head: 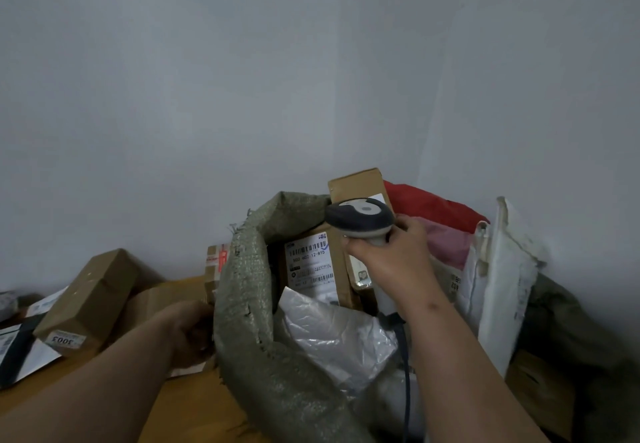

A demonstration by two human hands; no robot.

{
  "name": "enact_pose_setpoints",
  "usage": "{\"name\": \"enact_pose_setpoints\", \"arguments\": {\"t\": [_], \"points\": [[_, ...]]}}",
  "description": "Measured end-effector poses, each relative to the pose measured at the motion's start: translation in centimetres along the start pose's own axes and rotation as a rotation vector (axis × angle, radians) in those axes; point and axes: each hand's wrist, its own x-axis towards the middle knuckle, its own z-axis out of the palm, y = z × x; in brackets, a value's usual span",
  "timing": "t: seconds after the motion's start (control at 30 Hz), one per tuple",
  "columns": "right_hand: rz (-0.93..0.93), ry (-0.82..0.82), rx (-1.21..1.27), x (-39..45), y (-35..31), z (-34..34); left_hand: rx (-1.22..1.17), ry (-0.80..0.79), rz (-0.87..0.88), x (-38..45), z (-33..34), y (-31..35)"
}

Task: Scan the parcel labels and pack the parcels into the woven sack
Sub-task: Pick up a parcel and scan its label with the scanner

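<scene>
From the head camera, looking down and forward, your right hand (391,262) is curled around the handle of a barcode scanner (360,219), its dark head held above the mouth of the woven sack (249,304) and turned to the left; a cable (405,366) hangs from the handle down past your forearm. Your left hand (192,331) is at the sack's left rim, fingers curled against the grey-green weave, though the fabric hides the fingertips and you cannot tell how firmly it grips; the two hands are well apart, one on each side of the opening. Inside the sack a cardboard parcel (311,262) stands upright with its white label (310,259) facing you, barcodes and the number 502 602 12-815 readable; a crumpled clear plastic bag (332,335) lies in front of it. A taller brown box (358,183) rises just behind the scanner. To the right, a red bag (436,207) and white mailers (502,286) lean against the wall. On the wooden table (194,404) at left, a brown box marked 3003 (86,300) lies tilted on other packages; a taped carton (214,262) sits behind the sack's rim.
</scene>
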Motion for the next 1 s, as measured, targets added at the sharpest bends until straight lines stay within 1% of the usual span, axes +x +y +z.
{"name": "enact_pose_setpoints", "arguments": {"t": [0.07, 0.13, 0.23, 0.27, 0.4, 0.43, 0.5, 0.6, 0.73, 0.83, 0.87, 0.93, 1.0], "points": [[-0.005, 0.002, 0.010, -0.2, -0.5, 0.4, 0.025, 0.039, 0.044, -0.8, -0.5, 0.9], [0.001, 0.004, -0.033, -0.5, -0.9, 0.9, 0.098, 0.025, 0.070, -1.3, -0.7, 0.4], [0.005, -0.029, -0.144, -0.8, -1.1, 1.7, 0.113, -0.107, -0.025, -1.5, 0.4, -2.6], [0.000, -0.038, -0.139, -0.9, -1.0, 2.0, 0.077, -0.127, -0.051, -1.2, 1.0, -3.8], [-0.028, -0.066, 0.042, -1.7, -0.5, 3.1, -0.246, -0.108, -0.110, -0.4, 2.7, -7.0], [-0.041, -0.071, 0.052, -1.7, -0.3, 3.2, -0.293, -0.093, -0.119, -0.4, 2.6, -7.2], [-0.060, -0.081, 0.023, -1.8, -0.1, 3.1, -0.327, -0.073, -0.146, -0.5, 2.4, -7.2], [-0.098, -0.083, 0.033, -1.9, 0.0, 3.3, -0.292, -0.096, -0.160, -0.9, 2.2, -6.5], [-0.159, -0.059, 0.004, -2.2, 0.6, 4.0, -0.253, 0.009, -0.035, -1.8, 2.7, -5.0], [-0.168, -0.067, -0.009, -2.0, 0.5, 4.5, -0.145, 0.222, 0.139, -2.8, 3.3, -4.3], [-0.172, -0.078, -0.001, -1.8, 0.5, 4.6, -0.118, 0.263, 0.188, -3.1, 3.5, -4.0], [-0.172, -0.097, 0.005, -1.6, 0.3, 4.8, -0.119, 0.237, 0.230, -3.7, 3.3, -3.4], [-0.168, -0.102, 0.016, -1.3, 0.4, 5.0, -0.273, 0.136, 0.221, -4.0, 2.5, -3.0]]}}
